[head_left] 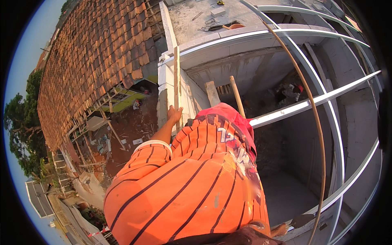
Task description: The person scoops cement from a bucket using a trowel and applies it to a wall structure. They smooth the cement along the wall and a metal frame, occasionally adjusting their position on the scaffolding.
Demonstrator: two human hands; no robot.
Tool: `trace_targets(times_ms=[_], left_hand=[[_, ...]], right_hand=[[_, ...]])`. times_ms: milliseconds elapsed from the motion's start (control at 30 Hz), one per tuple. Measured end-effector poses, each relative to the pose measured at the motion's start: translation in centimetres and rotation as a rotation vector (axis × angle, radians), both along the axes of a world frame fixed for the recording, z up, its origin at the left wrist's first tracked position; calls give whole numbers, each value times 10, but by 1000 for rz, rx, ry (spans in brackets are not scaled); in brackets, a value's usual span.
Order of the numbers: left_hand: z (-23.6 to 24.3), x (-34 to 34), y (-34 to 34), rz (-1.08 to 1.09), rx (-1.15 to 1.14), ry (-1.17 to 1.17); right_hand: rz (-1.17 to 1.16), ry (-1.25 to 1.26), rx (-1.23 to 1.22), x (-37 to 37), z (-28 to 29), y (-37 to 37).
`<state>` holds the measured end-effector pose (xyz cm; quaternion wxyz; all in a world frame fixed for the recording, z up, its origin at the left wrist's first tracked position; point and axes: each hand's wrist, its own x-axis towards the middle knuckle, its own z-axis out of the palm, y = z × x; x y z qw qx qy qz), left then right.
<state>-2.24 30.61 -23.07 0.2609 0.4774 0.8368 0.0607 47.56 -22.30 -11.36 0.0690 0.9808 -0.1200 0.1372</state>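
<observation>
My left hand (175, 114), at the end of an orange sleeve with dark stripes, is closed round the lower part of a narrow wooden strip (177, 77). This strip runs along the pale block wall (165, 77) and crosses the end of a metal beam. My striped shirt (192, 192) fills the lower middle and hides part of the wall. Skin that looks like my right hand (280, 230) shows at the lower edge, close to a metal beam; its fingers are mostly hidden. Red cloth (228, 110) lies beyond the shirt.
Silvery metal beams (302, 107) cross over a deep room. A long thin pole (316, 110) slants across them. Another person (292, 92) is down inside the room. A tiled roof (94, 65) stands at left, above ground strewn with debris. Tools lie on the far slab (188, 20).
</observation>
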Motion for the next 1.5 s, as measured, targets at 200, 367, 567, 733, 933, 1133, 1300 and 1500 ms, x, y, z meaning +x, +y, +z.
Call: trace_targets(times_ms=[200,367,567,733,933,1133,1300,1500], left_hand=[[-1,11,5,48,-133,-30],[-29,7,2,65,-167,-50],[-28,9,11,110,-167,-83],[-18,17,23,182,-241,-119],[-27,32,25,237,-206,-124],[-27,33,27,266,-237,-110],[-23,34,26,289,-264,-131],[-23,32,27,308,-286,-154]], right_hand=[[133,127,163,28,1,28],[241,249,320,58,8,49],[350,383,499,91,16,77],[520,482,614,129,29,120],[795,573,414,95,110,304],[940,634,236,75,156,405],[977,668,284,50,169,456],[1126,618,63,4,182,517]])
